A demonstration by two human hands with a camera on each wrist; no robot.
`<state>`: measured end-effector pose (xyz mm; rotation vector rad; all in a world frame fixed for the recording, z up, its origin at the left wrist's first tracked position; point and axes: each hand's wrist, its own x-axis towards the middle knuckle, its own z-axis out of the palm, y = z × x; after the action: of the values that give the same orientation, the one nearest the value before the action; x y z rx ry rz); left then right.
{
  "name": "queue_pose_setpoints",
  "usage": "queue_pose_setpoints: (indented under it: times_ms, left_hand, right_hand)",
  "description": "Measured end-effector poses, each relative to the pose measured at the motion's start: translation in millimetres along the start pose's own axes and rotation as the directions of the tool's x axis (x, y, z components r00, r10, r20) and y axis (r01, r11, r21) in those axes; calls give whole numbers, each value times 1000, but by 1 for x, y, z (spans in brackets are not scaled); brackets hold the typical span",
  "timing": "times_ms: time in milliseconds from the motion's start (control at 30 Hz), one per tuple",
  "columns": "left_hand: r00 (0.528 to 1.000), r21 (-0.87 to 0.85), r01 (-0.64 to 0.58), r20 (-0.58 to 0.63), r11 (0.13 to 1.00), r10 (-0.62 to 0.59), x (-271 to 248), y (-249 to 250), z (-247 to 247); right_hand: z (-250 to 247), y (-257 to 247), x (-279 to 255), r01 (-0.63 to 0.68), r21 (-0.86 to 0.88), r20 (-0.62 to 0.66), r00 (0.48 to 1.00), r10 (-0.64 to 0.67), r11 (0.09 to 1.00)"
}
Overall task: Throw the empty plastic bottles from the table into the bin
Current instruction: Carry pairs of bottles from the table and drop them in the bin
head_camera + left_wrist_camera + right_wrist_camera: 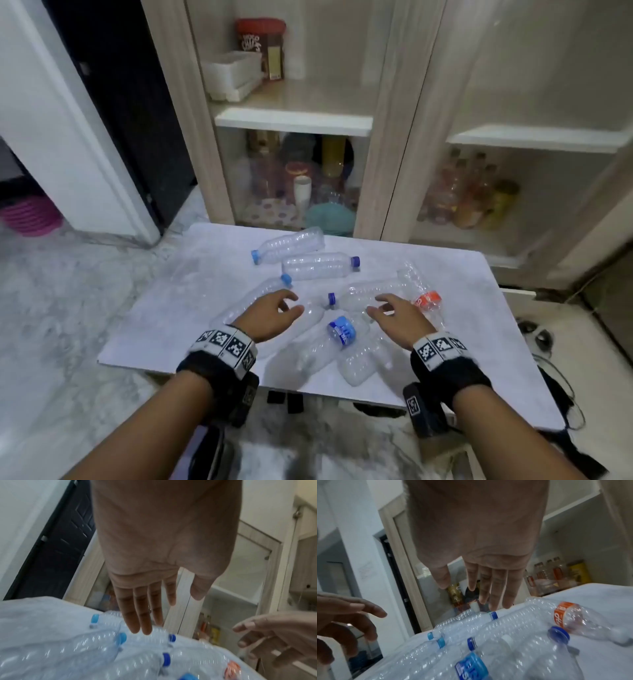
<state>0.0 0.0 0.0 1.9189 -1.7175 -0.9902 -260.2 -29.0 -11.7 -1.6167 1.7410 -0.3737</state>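
1. Worktop [462, 308]: white surface carrying a loose cluster of empty clear plastic bottles lying on their sides.
2. Bottle positions: two blue-capped bottles [291, 245] at the far side; an orange-labelled bottle [426, 301] toward the right; a blue-labelled bottle [329, 346] nearest the person, between the two hands.
3. Left hand [270, 317]: above the left part of the cluster, fingers [139, 609] spread and relaxed, holding nothing.
4. Right hand [400, 320]: above the right part of the cluster, beside the orange-labelled bottle, fingers [496, 588] extended, holding nothing.
5. Bin: not in view.
6. Glass-fronted cabinet [387, 137] stands behind the worktop.
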Motion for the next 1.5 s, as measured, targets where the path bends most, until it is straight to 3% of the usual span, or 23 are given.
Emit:
queue_pose_setpoints:
  times_ms: [233, 467, 633, 800, 1133, 1333, 1500]
  left_hand:
    - [980, 182, 122, 137, 976, -148, 10, -27, 47]
    - [983, 278, 81, 135, 957, -122, 20, -39, 97]
    - [992, 384, 44, 95, 922, -88, 32, -42, 129]
    - [997, 493, 21, 49, 870, -52, 43, -38, 141]
    - [989, 390, 83, 84, 917, -125, 50, -33, 144]
    - [982, 262, 106, 123, 959, -142, 26, -38, 123]
    - [983, 146, 82, 150, 986, -104, -17, -56, 93]
  right_hand:
    - [38, 16, -8, -257, -93, 25, 965, 261, 962]
    - [84, 33, -3, -488, 22, -68, 870, 488, 873]
    - [103, 44, 17, -556, 178, -61, 817, 573, 812]
    - [107, 53, 27, -532, 347, -67, 808, 586, 773]
    - [100, 62, 28, -564, 476, 52, 785, 618, 675]
    - [95, 64, 0, -490, 470, 29, 840, 542, 734]
    - [92, 63, -45, -303, 476, -66, 924, 377, 825]
